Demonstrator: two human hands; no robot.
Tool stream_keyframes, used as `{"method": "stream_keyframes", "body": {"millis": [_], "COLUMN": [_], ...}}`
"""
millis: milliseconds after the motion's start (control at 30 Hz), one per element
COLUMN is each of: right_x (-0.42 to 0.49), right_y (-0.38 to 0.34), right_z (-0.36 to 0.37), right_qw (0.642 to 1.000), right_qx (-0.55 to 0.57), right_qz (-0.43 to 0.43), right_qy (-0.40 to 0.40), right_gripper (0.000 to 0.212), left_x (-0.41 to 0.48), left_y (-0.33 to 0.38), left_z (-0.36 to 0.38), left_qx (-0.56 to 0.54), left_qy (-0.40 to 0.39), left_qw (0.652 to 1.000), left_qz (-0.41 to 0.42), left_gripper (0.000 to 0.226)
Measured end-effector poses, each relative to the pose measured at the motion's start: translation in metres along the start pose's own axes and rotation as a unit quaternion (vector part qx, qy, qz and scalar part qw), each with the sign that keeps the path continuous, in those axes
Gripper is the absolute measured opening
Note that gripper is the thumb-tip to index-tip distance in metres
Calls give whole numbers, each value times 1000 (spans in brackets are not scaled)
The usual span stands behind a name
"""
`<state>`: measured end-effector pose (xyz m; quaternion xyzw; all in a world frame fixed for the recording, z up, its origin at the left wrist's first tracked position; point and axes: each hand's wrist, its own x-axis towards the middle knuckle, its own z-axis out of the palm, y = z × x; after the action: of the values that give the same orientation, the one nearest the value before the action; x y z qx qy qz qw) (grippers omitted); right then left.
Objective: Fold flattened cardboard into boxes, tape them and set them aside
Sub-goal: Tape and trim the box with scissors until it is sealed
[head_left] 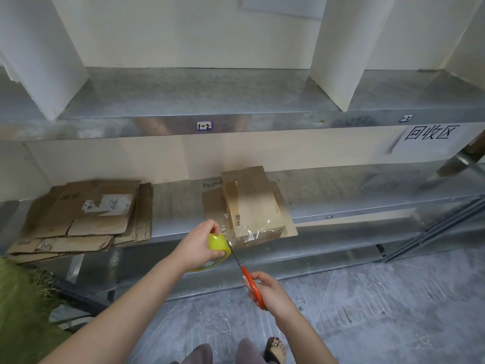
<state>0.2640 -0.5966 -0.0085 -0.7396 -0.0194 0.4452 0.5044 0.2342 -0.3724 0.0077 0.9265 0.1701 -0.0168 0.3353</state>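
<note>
Across the top of my view runs a galvanised metal shelf, with two white divider boards standing on it, one upper left, one upper right. At the centre of its front edge, a small label reads "1-2". Right of that hangs a white paper sign with handwritten characters. Grey marbled floor lies lower right, and green fabric sits at the lower left edge.

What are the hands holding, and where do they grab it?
The left grip holds the yellow tape roll around its rim. The right grip holds the orange scissors by their handles.
</note>
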Motion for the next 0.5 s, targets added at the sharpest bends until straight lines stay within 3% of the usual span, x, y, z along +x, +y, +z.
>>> {"method": "stream_keyframes", "body": {"millis": [133, 500], "right_x": [4, 12], "right_y": [-2, -4], "right_z": [0, 1], "right_qw": [1000, 990], "right_qx": [-10, -136], "right_qz": [-3, -16], "right_qy": [15, 34], "right_gripper": [17, 49], "left_x": [2, 5], "left_y": [-1, -8], "left_z": [-2, -5], "left_qx": [2, 18], "left_qy": [-4, -12], "left_qw": [1000, 1000], "left_qz": [4, 16], "left_gripper": [49, 48]}}
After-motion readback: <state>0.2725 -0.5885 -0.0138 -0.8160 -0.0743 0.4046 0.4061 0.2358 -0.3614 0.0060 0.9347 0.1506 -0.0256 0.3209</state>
